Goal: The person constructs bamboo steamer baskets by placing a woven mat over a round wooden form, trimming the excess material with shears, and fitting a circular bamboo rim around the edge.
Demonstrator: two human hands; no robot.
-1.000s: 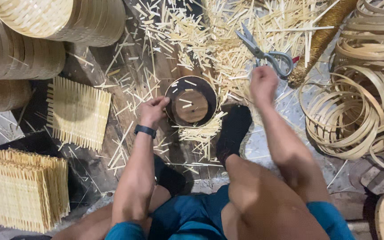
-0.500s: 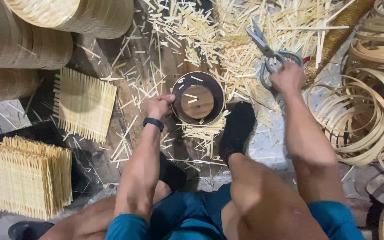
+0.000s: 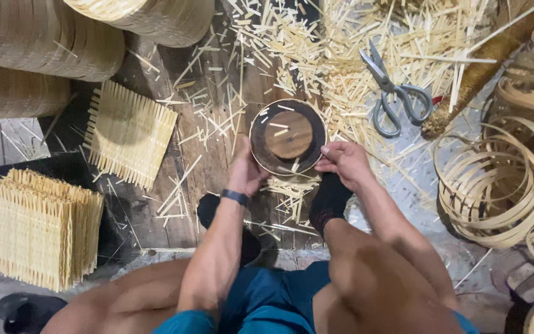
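Woven mats (image 3: 32,232) are stacked at far left, with one mat (image 3: 131,133) laid flat beside them. At centre, a round hoop (image 3: 288,137) on the wooden floor (image 3: 211,154) is gripped at its lower rim by the left hand (image 3: 246,173) and the right hand (image 3: 343,162). Scissors (image 3: 394,93) lie among bamboo scraps (image 3: 316,49); coiled strips (image 3: 502,179) are piled at right.

A bamboo-weaving workshop: floor strewn with bamboo splints (image 3: 316,43), stacked woven mats (image 3: 32,232), coiled strips (image 3: 502,185), scissors (image 3: 394,93).

Bare arms; dark wristband (image 3: 235,196); black socks (image 3: 329,199); teal shorts (image 3: 261,303).
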